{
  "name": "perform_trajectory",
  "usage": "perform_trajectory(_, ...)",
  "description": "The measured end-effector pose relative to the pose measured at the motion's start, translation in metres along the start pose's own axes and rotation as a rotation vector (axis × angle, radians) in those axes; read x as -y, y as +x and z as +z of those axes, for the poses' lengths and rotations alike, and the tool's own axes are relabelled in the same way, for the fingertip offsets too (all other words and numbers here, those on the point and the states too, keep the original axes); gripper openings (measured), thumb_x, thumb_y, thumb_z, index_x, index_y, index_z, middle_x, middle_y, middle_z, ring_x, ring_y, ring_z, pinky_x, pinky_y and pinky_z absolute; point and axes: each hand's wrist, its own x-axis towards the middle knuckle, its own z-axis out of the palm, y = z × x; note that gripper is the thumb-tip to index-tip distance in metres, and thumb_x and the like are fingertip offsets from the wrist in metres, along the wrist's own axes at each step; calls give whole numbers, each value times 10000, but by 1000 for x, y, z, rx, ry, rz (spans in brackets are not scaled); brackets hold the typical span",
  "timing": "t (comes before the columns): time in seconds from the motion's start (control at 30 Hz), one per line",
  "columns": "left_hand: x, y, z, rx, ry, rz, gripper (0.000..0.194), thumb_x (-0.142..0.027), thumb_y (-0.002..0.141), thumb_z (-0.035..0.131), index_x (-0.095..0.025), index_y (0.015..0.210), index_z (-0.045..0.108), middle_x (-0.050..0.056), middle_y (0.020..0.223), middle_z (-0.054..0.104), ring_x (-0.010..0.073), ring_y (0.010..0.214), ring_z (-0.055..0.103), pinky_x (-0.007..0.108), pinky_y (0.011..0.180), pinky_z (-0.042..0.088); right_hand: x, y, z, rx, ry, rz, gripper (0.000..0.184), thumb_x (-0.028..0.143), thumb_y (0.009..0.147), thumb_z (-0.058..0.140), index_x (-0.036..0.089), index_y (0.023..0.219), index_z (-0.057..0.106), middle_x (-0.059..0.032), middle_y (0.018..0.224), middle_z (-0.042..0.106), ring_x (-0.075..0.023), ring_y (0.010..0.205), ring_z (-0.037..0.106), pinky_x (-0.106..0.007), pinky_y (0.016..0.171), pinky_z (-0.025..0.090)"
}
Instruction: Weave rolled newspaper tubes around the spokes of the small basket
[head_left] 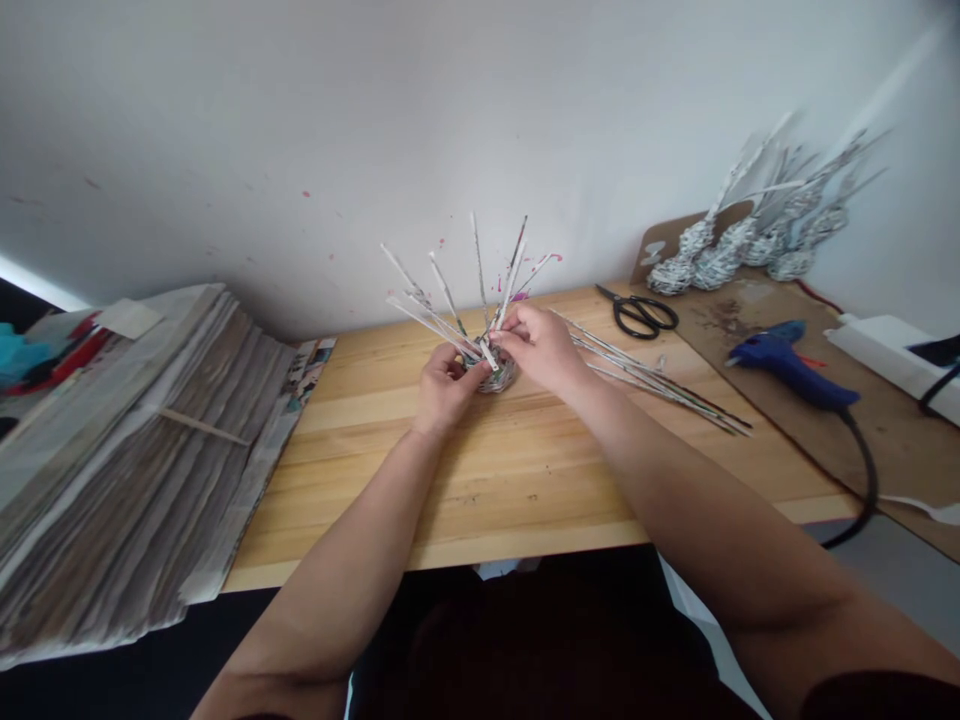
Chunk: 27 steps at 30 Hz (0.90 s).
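Observation:
A small woven basket of rolled paper [501, 378] stands on the wooden table, its upright paper sticks [480, 260] fanning out toward the wall. My left hand [448, 388] grips its left side, thumb pressed near the rim. On the right, my right hand [534, 343] is closed, fingertips pinching a paper strip [488, 353] at the rim. How the strip runs behind the fingers is hidden. Several loose rolled paper sticks [660, 378] lie to the right of my right hand.
Black-handled scissors [639, 312] lie at the back. A blue glue gun [791, 368] rests on a brown board [727, 330] at right, its cord trailing over the front edge. Several woven paper pieces [724, 255] stand in the back corner. Stacked newspapers [142, 440] fill the left side.

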Motion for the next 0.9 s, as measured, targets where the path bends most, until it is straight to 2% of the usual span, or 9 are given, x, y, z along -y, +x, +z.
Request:
perform_trajectory(0.17,4,0,11,-81,-107,-35,342,-450,720,812,-181,927,768,26,836,679,122,670,536,256,645,450,9,-2,2,-14,48,106,146,246,884,680,220,801,563,10,714,703,-145,598,675,-274,597,545)
perform_trajectory(0.3,4,-1,13,-80,-212,-34,299,-419,694,828,-182,862,756,43,927,703,164,863,628,296,821,513,15,-1,2,-17,154,272,129,197,922,624,214,811,560,18,695,683,-121,530,646,-244,520,524)
perform_trajectory(0.43,0,-3,12,-58,-287,-40,341,-456,654,865,-189,831,748,42,898,722,178,855,647,332,842,534,14,0,4,-17,276,373,154,235,921,661,213,808,558,17,701,688,-104,529,645,-209,494,518)
perform_trajectory(0.57,-3,-3,11,-23,-305,-17,306,-439,665,873,-200,818,759,43,898,735,182,858,652,336,843,537,13,-1,5,-26,331,376,141,256,893,699,205,813,595,12,706,698,-102,543,645,-205,501,520)
perform_trajectory(0.73,-1,-2,7,-10,-180,0,260,-410,715,825,-189,846,788,62,965,731,185,897,652,313,833,531,12,0,4,28,247,257,62,224,820,745,185,794,705,13,689,703,-113,588,639,-243,589,559)
perform_trajectory(0.8,0,-1,6,-5,-148,-7,287,-425,731,814,-184,885,794,68,972,733,183,870,652,306,799,530,11,1,3,46,237,271,20,199,814,747,187,828,738,21,673,698,-120,585,642,-269,620,583)
perform_trajectory(0.9,2,0,5,-9,-121,-14,324,-446,746,807,-178,926,796,66,926,735,168,788,637,294,732,520,11,3,1,70,284,325,86,124,817,733,191,864,756,13,696,713,-124,599,659,-302,666,610)
